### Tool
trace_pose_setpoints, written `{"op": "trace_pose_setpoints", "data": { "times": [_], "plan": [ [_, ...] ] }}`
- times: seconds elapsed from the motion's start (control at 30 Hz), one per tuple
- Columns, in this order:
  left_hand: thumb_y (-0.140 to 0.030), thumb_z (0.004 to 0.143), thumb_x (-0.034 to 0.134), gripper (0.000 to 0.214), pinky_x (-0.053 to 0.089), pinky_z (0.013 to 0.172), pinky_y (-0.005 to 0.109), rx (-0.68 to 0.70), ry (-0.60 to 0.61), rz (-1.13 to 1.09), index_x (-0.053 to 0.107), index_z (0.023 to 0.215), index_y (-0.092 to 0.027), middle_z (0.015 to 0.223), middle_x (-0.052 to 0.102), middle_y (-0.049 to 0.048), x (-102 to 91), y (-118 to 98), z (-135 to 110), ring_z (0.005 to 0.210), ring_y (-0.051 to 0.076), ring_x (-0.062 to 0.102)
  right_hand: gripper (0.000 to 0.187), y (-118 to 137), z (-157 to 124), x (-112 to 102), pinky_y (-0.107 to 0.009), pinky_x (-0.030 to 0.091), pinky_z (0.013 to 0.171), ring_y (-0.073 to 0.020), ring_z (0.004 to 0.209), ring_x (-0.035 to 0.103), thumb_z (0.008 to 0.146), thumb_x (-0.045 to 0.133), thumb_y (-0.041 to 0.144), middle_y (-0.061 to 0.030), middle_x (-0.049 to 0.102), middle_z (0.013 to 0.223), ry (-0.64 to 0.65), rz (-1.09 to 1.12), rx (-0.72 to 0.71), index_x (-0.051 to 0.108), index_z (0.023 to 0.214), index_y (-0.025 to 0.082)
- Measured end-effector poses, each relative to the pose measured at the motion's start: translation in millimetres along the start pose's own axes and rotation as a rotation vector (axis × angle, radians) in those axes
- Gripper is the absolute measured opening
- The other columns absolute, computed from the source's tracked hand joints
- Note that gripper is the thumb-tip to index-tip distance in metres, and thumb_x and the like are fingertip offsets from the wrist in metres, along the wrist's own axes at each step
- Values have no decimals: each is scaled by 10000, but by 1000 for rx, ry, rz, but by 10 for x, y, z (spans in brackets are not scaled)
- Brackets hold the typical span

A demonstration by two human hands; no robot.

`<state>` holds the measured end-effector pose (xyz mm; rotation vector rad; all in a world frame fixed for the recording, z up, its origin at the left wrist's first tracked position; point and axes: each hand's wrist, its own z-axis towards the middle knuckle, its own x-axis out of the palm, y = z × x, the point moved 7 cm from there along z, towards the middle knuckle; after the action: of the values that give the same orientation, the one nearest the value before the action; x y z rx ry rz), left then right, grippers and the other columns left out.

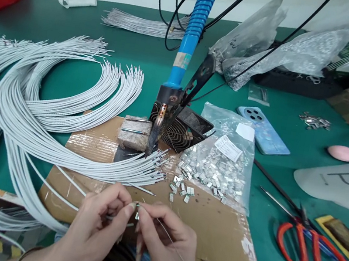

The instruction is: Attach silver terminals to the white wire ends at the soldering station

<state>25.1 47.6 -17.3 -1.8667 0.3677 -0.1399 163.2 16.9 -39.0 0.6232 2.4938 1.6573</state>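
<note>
My left hand [99,220] is closed, thumb and forefinger pinched at the end of a white cable [66,199] that runs in from the left. My right hand [165,239] meets it fingertip to fingertip, also pinched. Between the fingertips shows a small silvery metal connector [137,216], mostly hidden. A thin solder wire [173,241] passes through the right hand's fingers and trails down past the palm. Just beyond the hands lie loose metal connectors [182,186] and the stripped ends of a white cable bundle [121,173].
A blue-handled soldering iron [189,40] hangs tip down in a stand, beside a small fan [177,133]. Cardboard [210,237] lies under the hands. A bag of connectors [214,172], a phone [263,131] and red-handled scissors [317,250] lie to the right; coiled cables [11,91] fill the left.
</note>
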Motion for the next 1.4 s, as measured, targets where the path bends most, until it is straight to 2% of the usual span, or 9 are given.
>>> {"op": "trace_pose_setpoints", "data": {
  "times": [0.13, 0.23, 0.3, 0.4, 0.63, 0.73, 0.93, 1.17, 1.4],
  "plan": [
    [-474, 1034, 647, 308, 308, 484, 182, -64, -23, -215, 601, 882, -210, 638, 506, -71, -14, 56, 29, 509, 80, 342, 114, 93, -86, 74, -202, 477, 471, -112, 502, 582, 878, 792, 246, 4, 663, 610, -126, -66, -322, 845, 779, 233],
    [-475, 944, 775, 312, 395, 546, 173, -111, -38, -278, 676, 901, -183, 678, 603, -35, -60, 77, 82, 573, 90, 460, 234, 303, -191, 92, -205, 549, 594, -118, 599, 668, 875, 757, 62, 3, 758, 720, -176, -206, -677, 854, 905, 273],
    [-459, 896, 825, 315, 417, 564, 172, -122, -64, -301, 718, 875, -164, 681, 635, -15, -92, 90, 111, 604, 100, 501, 292, 370, -188, 93, -202, 571, 642, -114, 629, 694, 878, 745, 29, 6, 784, 770, -137, -261, -746, 858, 967, 283],
    [-386, 890, 829, 243, 415, 552, 163, -103, -133, -298, 755, 845, -159, 652, 639, -16, -129, 108, 129, 586, 94, 503, 272, 380, -78, 69, -201, 570, 616, -118, 610, 687, 896, 751, 94, 5, 770, 746, -13, -246, -625, 885, 1004, 304],
    [-205, 880, 769, 74, 495, 549, 155, 41, -192, -188, 770, 809, -184, 668, 741, 7, -122, -20, 126, 591, 118, 653, 143, 165, 128, 64, -159, 456, 423, -69, 452, 546, 806, 863, 366, -11, 713, 683, 172, 33, 46, 912, 893, 264],
    [-178, 872, 759, 73, 460, 502, 142, 111, -203, -89, 772, 802, -195, 652, 742, -3, -113, -89, 112, 554, 107, 636, 132, 207, 144, 65, -149, 435, 441, -59, 468, 544, 799, 867, 373, 6, 659, 664, 183, 27, 47, 912, 862, 266],
    [-150, 907, 722, 111, 443, 519, 119, 149, -229, -48, 781, 833, -209, 669, 743, -19, -107, -54, 94, 564, 86, 624, 95, 320, 168, -3, -171, 398, 431, -76, 481, 514, 862, 809, 286, 1, 651, 639, 148, -122, -157, 901, 839, 277],
    [-211, 906, 764, 127, 444, 529, 112, 61, -219, -190, 781, 783, -186, 639, 707, -16, -145, 11, 136, 554, 77, 579, 90, 223, 203, -91, -152, 472, 460, -71, 485, 567, 836, 861, 354, 17, 633, 629, 62, 24, -55, 894, 817, 273],
    [-257, 910, 758, 174, 341, 487, 138, 32, -219, -187, 731, 760, -173, 573, 588, -45, -118, 50, 139, 507, 71, 441, 72, 131, 216, -7, -137, 497, 448, -67, 475, 594, 860, 856, 357, 16, 652, 670, 210, 76, -33, 904, 877, 307]
  ]
}}
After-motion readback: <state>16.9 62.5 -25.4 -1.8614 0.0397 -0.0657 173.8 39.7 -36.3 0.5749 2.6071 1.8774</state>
